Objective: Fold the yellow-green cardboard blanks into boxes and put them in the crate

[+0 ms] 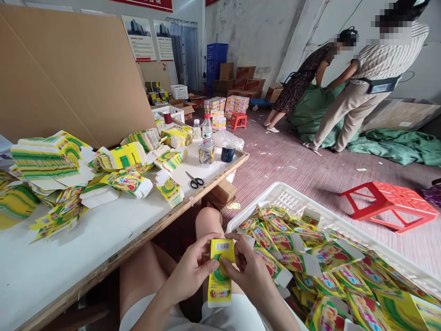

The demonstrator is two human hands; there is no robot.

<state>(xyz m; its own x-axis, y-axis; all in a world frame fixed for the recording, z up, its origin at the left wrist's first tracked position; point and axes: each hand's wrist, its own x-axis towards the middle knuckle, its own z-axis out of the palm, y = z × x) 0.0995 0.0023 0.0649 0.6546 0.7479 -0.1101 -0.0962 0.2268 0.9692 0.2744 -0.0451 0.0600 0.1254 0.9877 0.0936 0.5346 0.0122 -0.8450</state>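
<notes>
Both hands hold one small yellow and green carton (220, 271) with a barcode on its top flap, over my lap. My left hand (191, 269) grips its left edge, thumb pressed on the front. My right hand (250, 271) pinches the right edge and the flap. Just to the right, a white plastic crate (292, 195) holds several folded cartons of the same print. On the white table (103, 230) to the left lie stacks of flat cartons (46, 158) and black scissors (195, 180).
Bottles, a jar (206, 151) and a dark cup (228, 152) stand at the table's far end. A red stool (392, 204) sits on the floor at right, another (238, 120) farther back. Two people bend over green cloth (396, 145). A large cardboard sheet (76, 69) leans behind the table.
</notes>
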